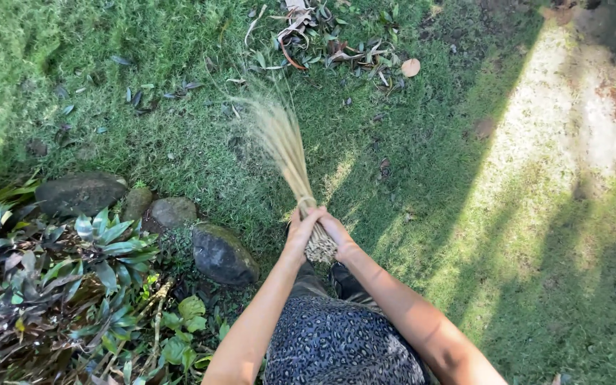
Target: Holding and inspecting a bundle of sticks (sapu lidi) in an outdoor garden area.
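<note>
Head view, looking down at a lawn. 2 bare hands met at frame centre on the bound end of a stick broom (284,146). The left hand (301,229) was wrapped around the bundle from the 9 o'clock side; the right hand (338,234) closed on it from the 3 o'clock side, the 2 hands touching each other. Both were curled tight around the butt; individual fingers were too small to separate, so the exact finger overlap was probably interlocked but could not be confirmed.

The broom ran from the hands toward 11 o'clock, its bristles fanned out and blurred over the grass (422,157). Beyond the tips, at 12 o'clock, lay a pile of dry leaves and strips (329,43), well apart from the hands. 1 pale round leaf (411,67) lay just beside that pile at its 3 o'clock edge.

Edges: a row of 4 dark stones (80,192) bordered the lawn from 9 o'clock down to 7 o'clock, the nearest stone (222,254) close to the left forearm. Behind them stood a bed of broad-leaved plants (51,285).

Open room: from 1 o'clock round to 5 o'clock the grass lay open, crossed by a bright sunlit band (557,142). A dark shoe (344,280) showed below the hands, above patterned clothing (336,342).
</note>
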